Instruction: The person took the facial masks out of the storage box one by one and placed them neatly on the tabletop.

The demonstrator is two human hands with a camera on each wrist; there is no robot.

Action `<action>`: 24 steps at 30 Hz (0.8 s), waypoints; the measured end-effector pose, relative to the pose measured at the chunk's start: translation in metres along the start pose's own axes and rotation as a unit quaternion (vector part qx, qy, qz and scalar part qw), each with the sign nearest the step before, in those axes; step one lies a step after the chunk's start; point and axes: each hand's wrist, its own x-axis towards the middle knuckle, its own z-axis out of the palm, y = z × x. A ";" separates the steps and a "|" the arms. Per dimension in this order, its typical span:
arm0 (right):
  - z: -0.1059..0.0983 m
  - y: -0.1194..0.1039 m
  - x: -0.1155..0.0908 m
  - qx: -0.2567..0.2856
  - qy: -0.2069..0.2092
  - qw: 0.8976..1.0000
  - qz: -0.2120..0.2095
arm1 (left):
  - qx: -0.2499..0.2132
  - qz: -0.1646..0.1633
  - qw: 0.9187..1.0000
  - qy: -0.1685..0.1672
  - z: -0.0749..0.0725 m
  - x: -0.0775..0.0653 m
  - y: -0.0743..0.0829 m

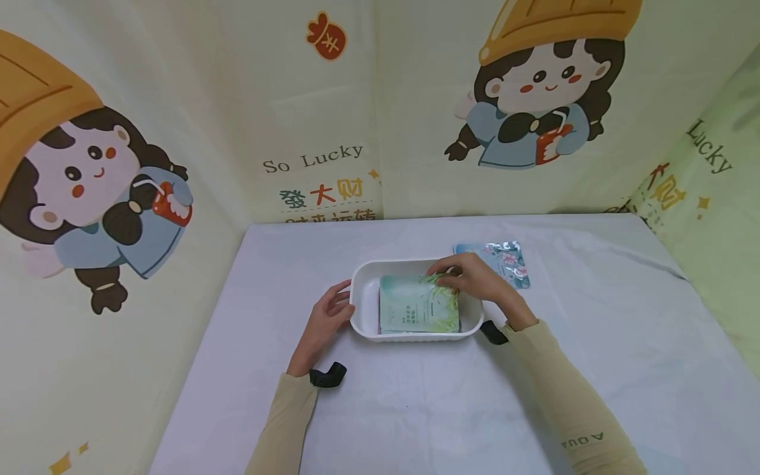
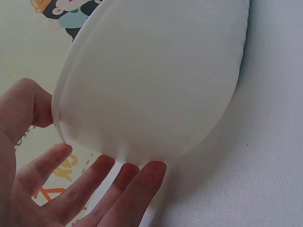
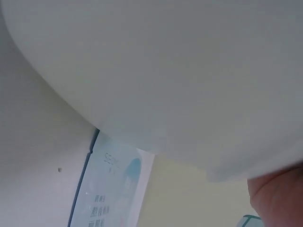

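Note:
In the head view a white plastic tray (image 1: 366, 323) stands on the table. A green face mask packet (image 1: 415, 307) printed with leaves lies flat inside it, over another packet whose edge shows below. My left hand (image 1: 323, 323) is at the tray's left end; in the left wrist view its straight fingertips (image 2: 154, 170) touch the outer wall, thumb at the rim. My right hand (image 1: 475, 280) reaches over the far right rim and pinches the green packet's upper edge, covering that corner. Only part of this hand shows in the right wrist view, beyond the tray wall (image 3: 142, 85).
A shiny blue flowered packet (image 1: 513, 264) lies on the table behind the right hand, partly hidden by it. White cloth covers the table (image 1: 380, 409). Printed cream curtains (image 1: 415, 132) hang behind it and along both sides.

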 end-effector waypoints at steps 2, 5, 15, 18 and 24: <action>-0.002 -0.001 -0.001 0.004 0.004 1.000 0.004 | -0.005 0.003 1.000 -0.001 -0.001 0.004 -0.008; -0.005 -0.003 -0.002 0.003 0.007 1.000 0.010 | -0.006 0.010 1.000 0.001 -0.001 0.006 -0.012; -0.023 -0.008 -0.009 -0.011 0.011 1.000 0.011 | 0.003 0.024 1.000 0.015 0.001 0.005 -0.015; -0.028 -0.010 -0.011 -0.014 0.011 1.000 0.014 | 0.003 0.028 0.999 0.018 0.002 0.005 -0.015; -0.037 -0.010 -0.017 -0.023 0.014 0.999 0.017 | 0.005 0.028 0.999 0.020 0.003 0.004 -0.016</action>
